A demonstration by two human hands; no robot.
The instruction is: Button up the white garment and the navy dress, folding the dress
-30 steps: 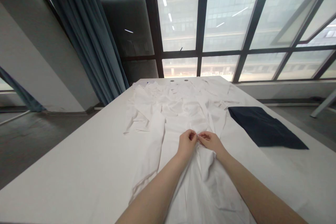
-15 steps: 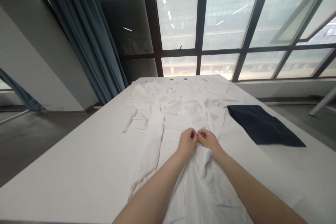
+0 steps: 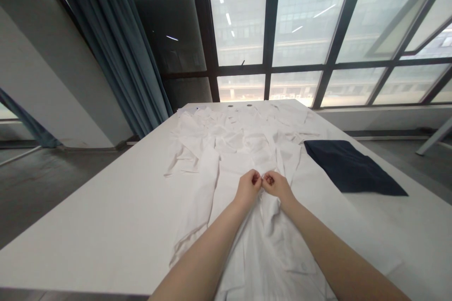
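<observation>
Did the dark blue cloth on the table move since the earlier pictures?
No: the dark blue cloth keeps its place relative to the table's far corner.

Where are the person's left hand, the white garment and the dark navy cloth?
Left hand (image 3: 248,188): head view, on the back of the hand.
White garment (image 3: 229,143): head view, on its crumpled middle.
Dark navy cloth (image 3: 348,167): head view, on the middle of its top.

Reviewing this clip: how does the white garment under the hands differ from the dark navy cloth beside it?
The white long-sleeved garment is rumpled and spread along the white table, while the dark navy cloth lies flat and smooth. The garment also covers far more of the table than the navy cloth does. The left hand and right hand pinch the garment; neither touches the navy cloth. Both are fabric lying on the same table.
</observation>
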